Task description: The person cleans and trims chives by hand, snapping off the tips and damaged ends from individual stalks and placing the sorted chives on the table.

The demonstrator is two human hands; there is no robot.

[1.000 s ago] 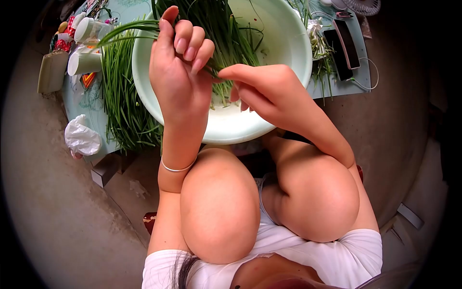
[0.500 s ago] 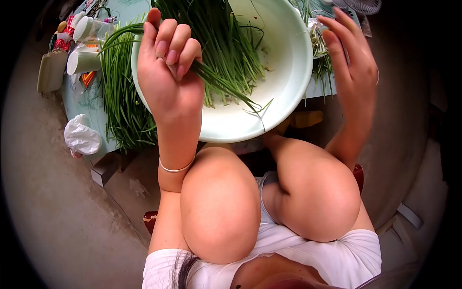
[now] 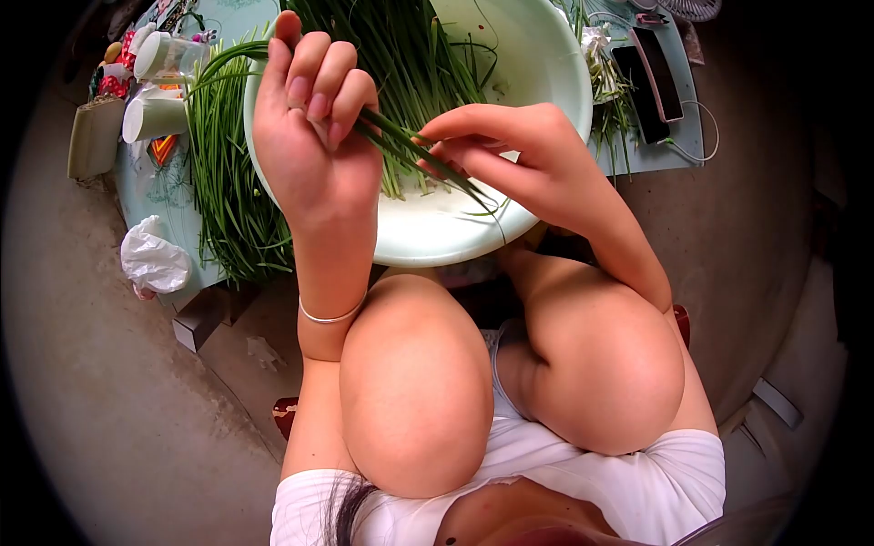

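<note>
Left hand clenched round thin bunch of green stalks, tips trailing down toward 4 o'clock over pale basin — basin at 12 o'clock of view. Right hand, on basin's near right side, has fingertips at bunch's trailing part; cannot tell whether pinched firmly. More stalks inside basin. Loose pile on table at 10 o'clock — crumpled white plastic at 9, phone near 2.

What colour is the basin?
Pale mint green basin, shown best in the head view.
</note>
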